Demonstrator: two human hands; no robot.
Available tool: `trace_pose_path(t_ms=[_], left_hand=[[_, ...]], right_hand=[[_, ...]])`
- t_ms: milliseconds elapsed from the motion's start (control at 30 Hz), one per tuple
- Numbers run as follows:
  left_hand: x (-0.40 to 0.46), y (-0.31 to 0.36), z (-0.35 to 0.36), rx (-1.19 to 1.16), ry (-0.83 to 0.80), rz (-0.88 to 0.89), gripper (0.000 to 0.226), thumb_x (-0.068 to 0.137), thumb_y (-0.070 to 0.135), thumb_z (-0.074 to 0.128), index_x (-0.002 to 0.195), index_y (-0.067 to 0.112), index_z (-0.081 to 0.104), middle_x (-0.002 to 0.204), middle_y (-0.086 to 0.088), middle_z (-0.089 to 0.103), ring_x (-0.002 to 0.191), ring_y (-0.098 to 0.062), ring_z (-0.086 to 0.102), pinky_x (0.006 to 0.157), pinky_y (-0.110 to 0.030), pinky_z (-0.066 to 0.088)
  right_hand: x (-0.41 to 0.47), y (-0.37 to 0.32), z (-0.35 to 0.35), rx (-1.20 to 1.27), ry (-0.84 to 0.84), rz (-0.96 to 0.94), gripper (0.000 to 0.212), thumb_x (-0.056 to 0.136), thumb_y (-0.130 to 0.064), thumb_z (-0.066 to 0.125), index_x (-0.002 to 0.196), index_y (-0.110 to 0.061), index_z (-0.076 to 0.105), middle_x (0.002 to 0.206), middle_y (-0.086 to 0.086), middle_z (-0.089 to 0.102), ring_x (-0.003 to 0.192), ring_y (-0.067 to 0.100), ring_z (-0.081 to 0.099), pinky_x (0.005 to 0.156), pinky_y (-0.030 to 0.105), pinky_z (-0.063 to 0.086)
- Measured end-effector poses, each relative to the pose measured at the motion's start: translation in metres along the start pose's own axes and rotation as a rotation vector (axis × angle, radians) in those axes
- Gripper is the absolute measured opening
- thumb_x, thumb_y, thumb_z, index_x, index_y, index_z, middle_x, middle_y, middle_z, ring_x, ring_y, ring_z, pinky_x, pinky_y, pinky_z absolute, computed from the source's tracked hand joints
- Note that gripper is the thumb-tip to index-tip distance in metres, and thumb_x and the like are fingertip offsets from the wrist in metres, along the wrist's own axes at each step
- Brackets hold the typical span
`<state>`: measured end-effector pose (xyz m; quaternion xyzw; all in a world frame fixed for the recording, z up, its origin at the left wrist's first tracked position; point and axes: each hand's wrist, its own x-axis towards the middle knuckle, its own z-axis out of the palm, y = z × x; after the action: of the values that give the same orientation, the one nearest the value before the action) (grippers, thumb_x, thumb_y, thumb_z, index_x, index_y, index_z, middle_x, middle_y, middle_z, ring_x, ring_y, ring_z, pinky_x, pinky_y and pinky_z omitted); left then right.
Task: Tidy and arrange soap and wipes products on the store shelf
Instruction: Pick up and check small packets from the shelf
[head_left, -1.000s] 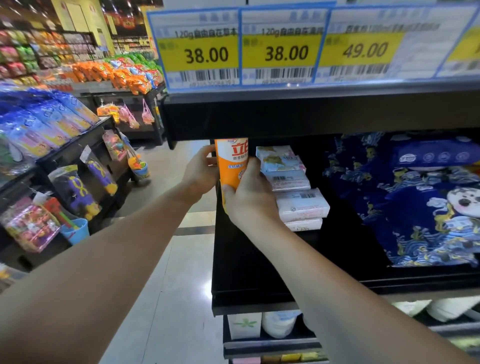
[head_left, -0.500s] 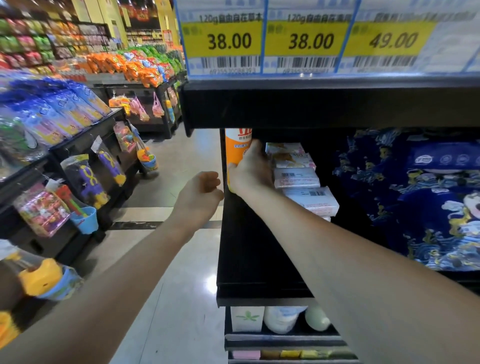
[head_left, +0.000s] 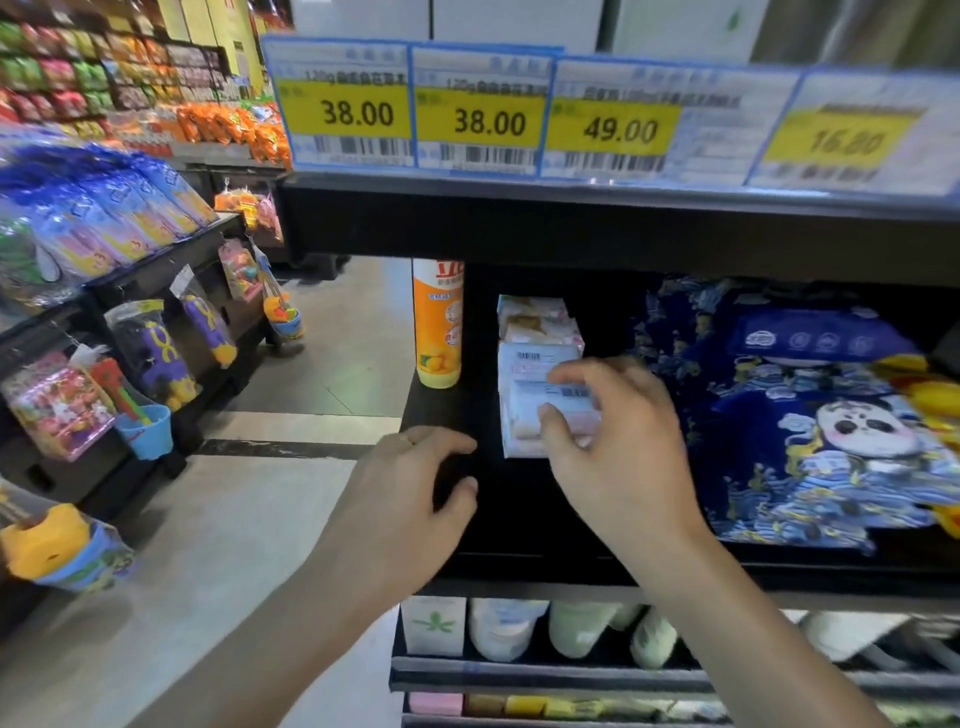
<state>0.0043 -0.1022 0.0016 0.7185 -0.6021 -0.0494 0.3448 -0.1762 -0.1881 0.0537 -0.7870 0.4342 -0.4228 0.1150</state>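
Observation:
An orange bottle (head_left: 438, 325) stands upright at the far left end of the black shelf (head_left: 519, 519). To its right lies a row of white soap packs (head_left: 535, 358), one behind the other. My right hand (head_left: 618, 441) grips the front soap pack (head_left: 524, 421), thumb on its near face and fingers over its top. My left hand (head_left: 415, 493) hovers at the shelf's left edge with loosely curled fingers and holds nothing. Dark blue wipes packs (head_left: 810, 415) with a panda print fill the shelf to the right.
Yellow price tags (head_left: 488, 122) line the upper shelf's front edge just above. A lower shelf holds white bottles and boxes (head_left: 509, 629). Across the aisle on the left stand racks with hanging toys (head_left: 156, 353) and blue bags (head_left: 93, 218).
My right hand let go of the orange bottle, which now stands alone, and moved right onto the front soap pack. My left hand came forward to the shelf's edge.

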Motion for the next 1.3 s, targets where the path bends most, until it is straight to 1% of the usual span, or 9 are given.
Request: trace_pose_path(t_ms=[133, 233, 400, 500, 667, 800, 933, 1100, 1300], left_hand=[[-0.021, 0.008, 0.019, 0.151, 0.010, 0.019, 0.036, 0.098, 0.038, 0.062, 0.133, 0.034, 0.065, 0.142, 0.014, 0.059, 0.134, -0.011, 0.051, 0.115, -0.034, 0.040], [-0.026, 0.011, 0.022, 0.210, 0.056, 0.029, 0.034, 0.098, 0.038, 0.060, 0.131, 0.034, 0.067, 0.142, 0.014, 0.061, 0.132, -0.011, 0.054, 0.111, -0.032, 0.041], [-0.023, 0.011, 0.019, 0.144, 0.023, -0.020, 0.036, 0.098, 0.041, 0.062, 0.134, 0.037, 0.063, 0.142, 0.020, 0.058, 0.133, -0.007, 0.050, 0.111, -0.027, 0.039], [-0.019, 0.011, 0.018, -0.066, 0.030, -0.108, 0.057, 0.093, 0.049, 0.069, 0.146, 0.040, 0.050, 0.138, 0.023, 0.059, 0.130, 0.001, 0.052, 0.109, -0.025, 0.041], [-0.010, 0.017, 0.023, -0.557, -0.049, -0.167, 0.100, 0.076, 0.042, 0.090, 0.154, 0.048, 0.029, 0.128, 0.029, 0.063, 0.115, -0.003, 0.067, 0.094, -0.026, 0.058], [-0.010, 0.018, 0.031, -0.587, -0.004, -0.098, 0.078, 0.078, 0.028, 0.090, 0.139, 0.054, 0.049, 0.124, 0.014, 0.071, 0.106, -0.015, 0.073, 0.090, -0.032, 0.061], [-0.013, 0.016, 0.033, -0.589, -0.007, -0.063, 0.070, 0.075, 0.025, 0.089, 0.130, 0.051, 0.055, 0.121, 0.009, 0.073, 0.100, -0.020, 0.075, 0.088, -0.027, 0.060], [-0.015, 0.013, 0.038, -0.549, 0.000, -0.021, 0.075, 0.082, 0.020, 0.086, 0.140, 0.050, 0.051, 0.124, 0.011, 0.073, 0.106, -0.021, 0.074, 0.089, -0.024, 0.058], [-0.016, 0.011, 0.040, -0.555, -0.007, 0.019, 0.076, 0.080, 0.036, 0.082, 0.146, 0.047, 0.046, 0.125, 0.011, 0.072, 0.108, -0.021, 0.072, 0.087, -0.022, 0.058]], right_hand=[[0.003, 0.042, -0.012, -0.126, -0.367, 0.109, 0.077, 0.088, -0.041, 0.074, 0.154, -0.043, 0.034, 0.163, -0.006, 0.013, 0.142, 0.020, 0.017, 0.115, 0.033, 0.027], [0.015, 0.052, -0.008, -0.123, -0.581, 0.158, 0.083, 0.096, -0.042, 0.067, 0.160, -0.046, 0.015, 0.169, -0.011, -0.006, 0.152, 0.022, 0.010, 0.122, 0.037, 0.020], [0.016, 0.055, 0.002, -0.026, -0.359, 0.077, 0.063, 0.096, -0.022, 0.071, 0.153, -0.030, 0.046, 0.152, 0.004, 0.045, 0.136, 0.024, 0.040, 0.115, 0.030, 0.032], [0.003, 0.058, 0.004, 0.094, -0.248, 0.029, 0.061, 0.092, -0.013, 0.075, 0.147, -0.024, 0.055, 0.144, 0.001, 0.047, 0.133, 0.019, 0.047, 0.113, 0.023, 0.036], [-0.028, 0.062, 0.006, 0.363, -0.179, -0.064, 0.061, 0.087, -0.007, 0.079, 0.140, -0.031, 0.059, 0.142, -0.012, 0.044, 0.129, 0.004, 0.050, 0.101, 0.034, 0.054], [-0.043, 0.066, 0.009, 0.497, -0.204, -0.089, 0.071, 0.082, -0.004, 0.084, 0.138, -0.038, 0.056, 0.140, -0.018, 0.042, 0.131, 0.007, 0.051, 0.099, 0.029, 0.055], [-0.040, 0.072, 0.008, 0.557, -0.361, 0.066, 0.102, 0.078, -0.005, 0.087, 0.149, -0.053, 0.031, 0.137, -0.025, 0.040, 0.121, -0.002, 0.054, 0.090, 0.014, 0.053], [-0.034, 0.076, 0.004, 0.697, -0.463, 0.153, 0.079, 0.078, 0.000, 0.085, 0.130, -0.051, 0.053, 0.126, -0.018, 0.065, 0.117, 0.000, 0.061, 0.096, 0.025, 0.056], [-0.035, 0.078, 0.003, 0.755, -0.475, 0.147, 0.076, 0.078, 0.002, 0.085, 0.124, -0.051, 0.056, 0.125, -0.021, 0.067, 0.118, 0.004, 0.062, 0.093, 0.027, 0.057]])
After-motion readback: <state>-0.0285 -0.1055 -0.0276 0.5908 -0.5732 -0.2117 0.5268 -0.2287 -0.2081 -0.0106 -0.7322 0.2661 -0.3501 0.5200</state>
